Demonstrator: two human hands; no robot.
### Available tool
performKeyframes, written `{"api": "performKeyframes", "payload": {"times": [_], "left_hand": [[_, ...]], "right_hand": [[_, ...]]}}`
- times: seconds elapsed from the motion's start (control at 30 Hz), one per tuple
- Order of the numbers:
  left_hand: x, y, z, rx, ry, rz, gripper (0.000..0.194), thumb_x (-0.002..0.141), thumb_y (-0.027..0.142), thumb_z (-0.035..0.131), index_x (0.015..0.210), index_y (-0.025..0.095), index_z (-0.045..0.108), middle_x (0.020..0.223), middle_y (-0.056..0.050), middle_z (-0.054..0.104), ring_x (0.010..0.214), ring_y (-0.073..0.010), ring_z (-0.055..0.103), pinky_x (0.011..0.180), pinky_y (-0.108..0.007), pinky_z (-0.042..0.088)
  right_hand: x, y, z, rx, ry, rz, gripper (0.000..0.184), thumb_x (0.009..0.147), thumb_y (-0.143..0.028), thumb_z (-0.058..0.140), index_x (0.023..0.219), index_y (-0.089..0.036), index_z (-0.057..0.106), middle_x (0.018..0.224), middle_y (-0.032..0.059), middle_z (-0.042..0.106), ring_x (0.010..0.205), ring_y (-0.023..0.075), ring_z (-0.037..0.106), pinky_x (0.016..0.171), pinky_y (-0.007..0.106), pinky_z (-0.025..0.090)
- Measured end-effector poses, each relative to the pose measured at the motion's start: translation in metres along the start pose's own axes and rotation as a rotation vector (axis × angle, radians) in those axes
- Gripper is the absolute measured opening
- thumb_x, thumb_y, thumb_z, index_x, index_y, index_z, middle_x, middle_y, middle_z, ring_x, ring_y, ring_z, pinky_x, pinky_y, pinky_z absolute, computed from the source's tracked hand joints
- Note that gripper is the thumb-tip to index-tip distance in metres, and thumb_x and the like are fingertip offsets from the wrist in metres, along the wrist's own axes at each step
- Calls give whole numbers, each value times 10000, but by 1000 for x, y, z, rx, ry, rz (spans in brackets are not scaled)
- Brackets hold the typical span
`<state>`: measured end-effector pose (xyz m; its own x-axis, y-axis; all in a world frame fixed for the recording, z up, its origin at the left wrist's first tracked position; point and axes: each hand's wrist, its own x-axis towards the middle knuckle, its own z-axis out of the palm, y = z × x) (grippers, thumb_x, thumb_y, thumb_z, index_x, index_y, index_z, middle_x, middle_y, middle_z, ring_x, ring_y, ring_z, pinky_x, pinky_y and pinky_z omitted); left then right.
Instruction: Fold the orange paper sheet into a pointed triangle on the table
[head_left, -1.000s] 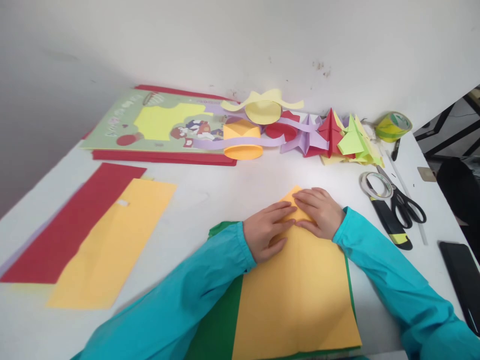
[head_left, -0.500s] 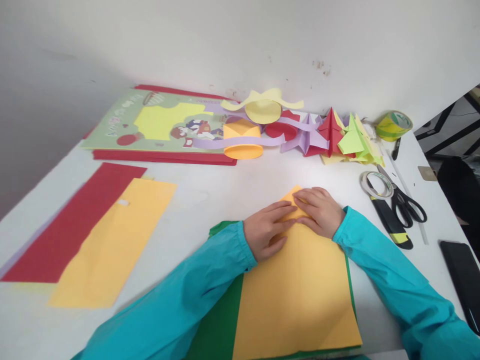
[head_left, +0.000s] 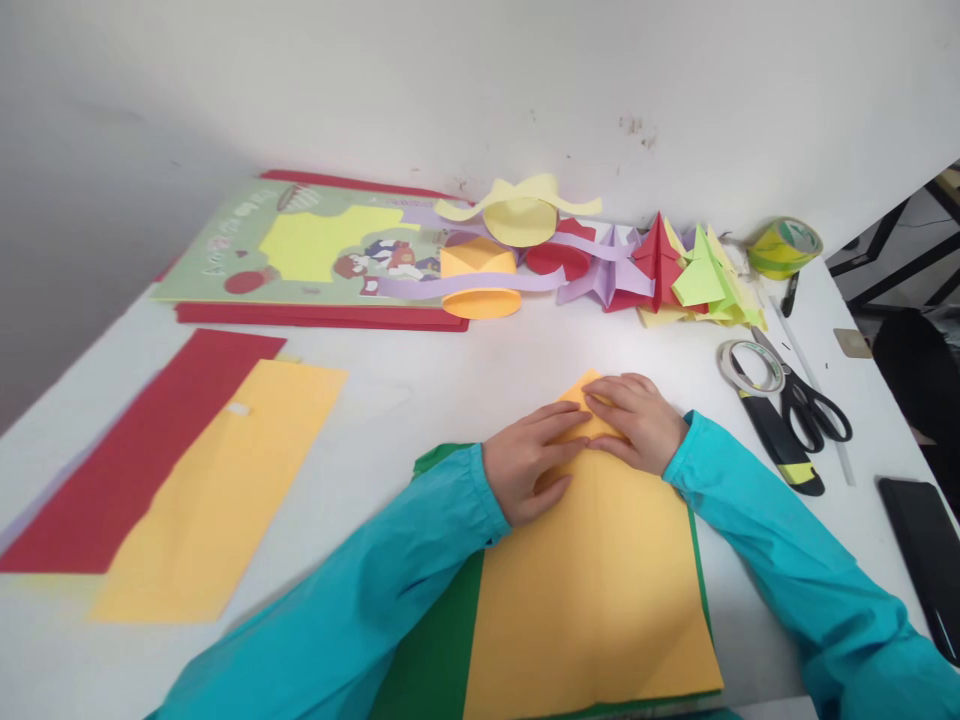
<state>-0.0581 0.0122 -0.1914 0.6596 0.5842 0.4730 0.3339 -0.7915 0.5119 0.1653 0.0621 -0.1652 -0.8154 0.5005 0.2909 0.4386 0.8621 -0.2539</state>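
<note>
Frame centre: left hand [head_left: 531,467], right hand [head_left: 636,422] unclenched, pressing pointed top of orange sheet [head_left: 592,590] — hardly any change, pressing continues.

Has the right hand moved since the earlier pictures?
No, no visible shift: judged against the scissors, the right hand keeps its place near the top of the orange paper.

The creased paper sheet [head_left: 592,590] lies on a wider backing sheet [head_left: 439,640] on the table [head_left: 450,385]. From it, overlapping paper strips [head_left: 232,490] lie at nine o'clock, the illustrated pad [head_left: 304,245] at ten-thirty, folded paper pieces [head_left: 658,265] at twelve-thirty, scissors [head_left: 798,392] at two, a phone [head_left: 919,560] at three.
</note>
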Motion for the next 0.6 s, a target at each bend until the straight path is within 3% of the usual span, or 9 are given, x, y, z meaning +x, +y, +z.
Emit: {"api": "performKeyframes", "payload": {"times": [0.43, 0.6], "left_hand": [[1, 1, 0, -14, 6, -3, 429, 810, 254, 485, 1224, 154, 530, 1336, -189, 477, 1286, -323, 395, 1013, -554, 413], [1, -8, -16, -67, 106, 30, 276, 898, 206, 429, 1128, 178, 578, 1224, -149, 585, 1185, -226, 530, 956, -404, 507]], "right_hand": [[-1, -6, -2, -133, -25, 7, 441, 931, -419, 442, 1211, -100, 564, 1239, 161, 588, 1180, 287, 478, 957, 489, 337], [-1, -5, 0, -141, -70, 6, 442, 911, -421, 487, 1219, -114, 563, 1248, 157, 584, 1184, 295, 472, 960, 507, 320]]}}
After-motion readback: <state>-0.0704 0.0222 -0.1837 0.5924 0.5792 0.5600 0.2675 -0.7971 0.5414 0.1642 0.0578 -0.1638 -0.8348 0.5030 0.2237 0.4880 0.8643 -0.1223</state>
